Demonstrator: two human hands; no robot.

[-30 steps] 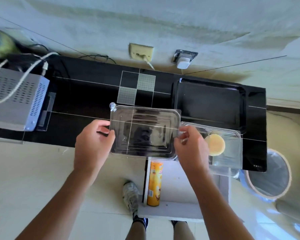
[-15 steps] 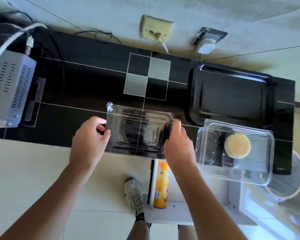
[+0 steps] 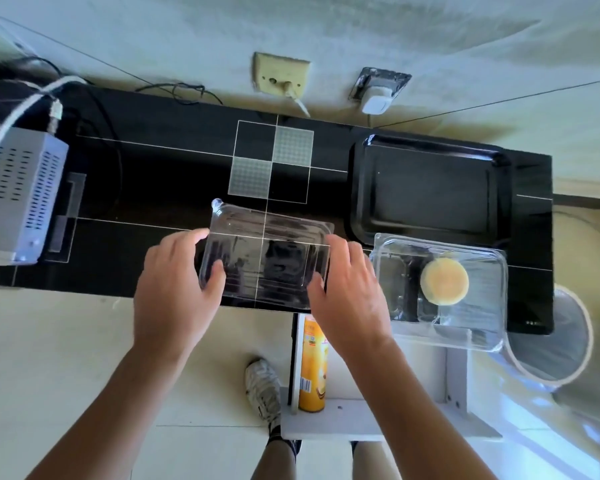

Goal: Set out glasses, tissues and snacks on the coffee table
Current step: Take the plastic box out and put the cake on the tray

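Observation:
A clear plastic lid (image 3: 267, 252) lies on the black coffee table (image 3: 153, 188) near its front edge. My left hand (image 3: 175, 289) rests at the lid's left end, thumb on top of it. My right hand (image 3: 349, 292) sits at its right end, fingers spread and touching the edge. To the right stands the clear plastic container (image 3: 478, 317) with one round yellow cake (image 3: 444, 280) inside, its near part hanging over the table's front edge. An orange snack can (image 3: 311, 365) lies on a white stool below.
A black tray (image 3: 430, 150) sits at the table's back right. A grey perforated box (image 3: 14, 195) with white cables occupies the left end. A white stool (image 3: 378, 420) and a round bin (image 3: 561, 341) stand by the table's front right. My shoe (image 3: 262, 389) is beside the stool.
The lid came away from the container and now lies flat on the table. My right hand's fingers have loosened and spread at its right edge. The container stays at the right.

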